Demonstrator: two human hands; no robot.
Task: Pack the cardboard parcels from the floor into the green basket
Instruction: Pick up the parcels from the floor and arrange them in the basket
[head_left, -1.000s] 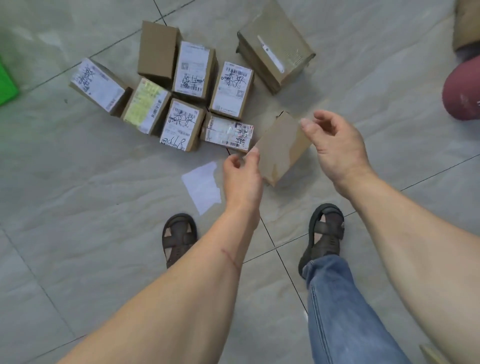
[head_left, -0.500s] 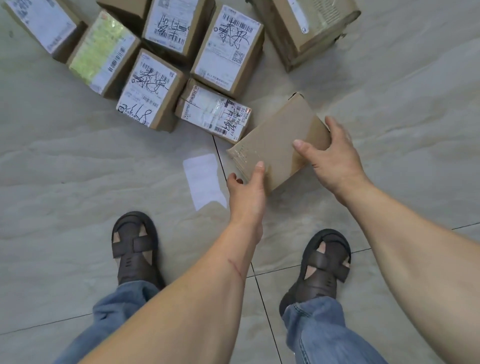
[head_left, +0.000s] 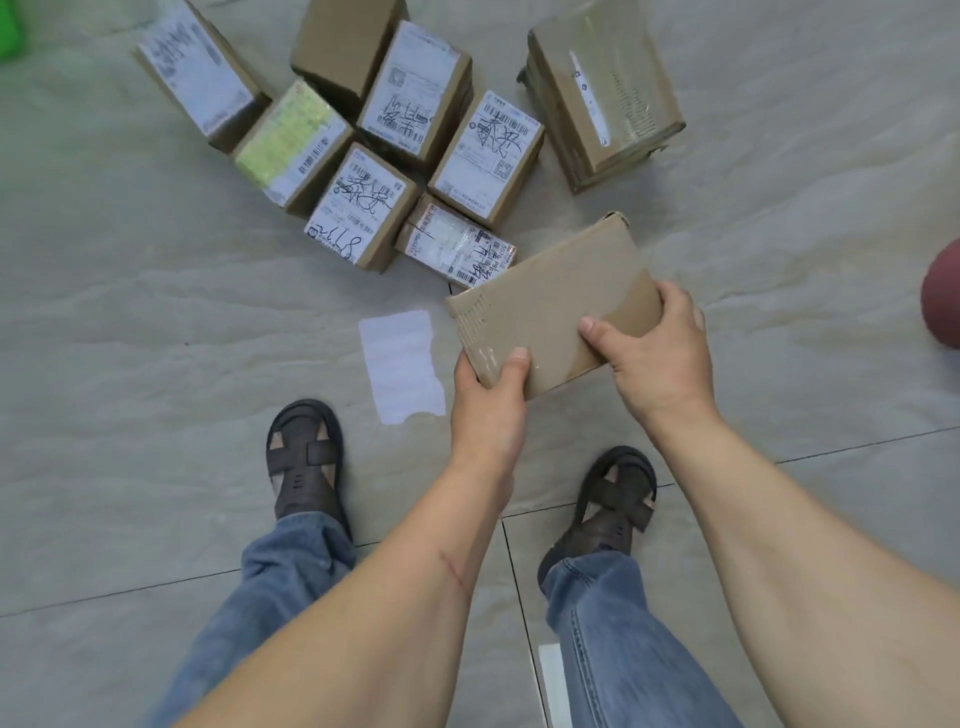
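A plain brown cardboard parcel (head_left: 550, 296) with clear tape is held just above the floor. My left hand (head_left: 488, 389) grips its near left corner, thumb on top. My right hand (head_left: 657, 348) grips its right end, thumb across the top face. Behind it on the tiles lie several labelled parcels, among them a small flat one (head_left: 457, 244), one with a scribbled white label (head_left: 358, 208) and a larger taped box (head_left: 602, 88). A sliver of the green basket (head_left: 8, 28) shows at the top left corner.
A white paper slip (head_left: 402, 364) lies on the grey tiled floor in front of my left sandal (head_left: 304, 457). My right sandal (head_left: 613, 499) stands below the held parcel. A dark red rounded object (head_left: 943, 296) sits at the right edge.
Both hands have closed on the plain parcel and raised it slightly toward me. The view has drawn back a little, bringing the green basket's edge into sight.
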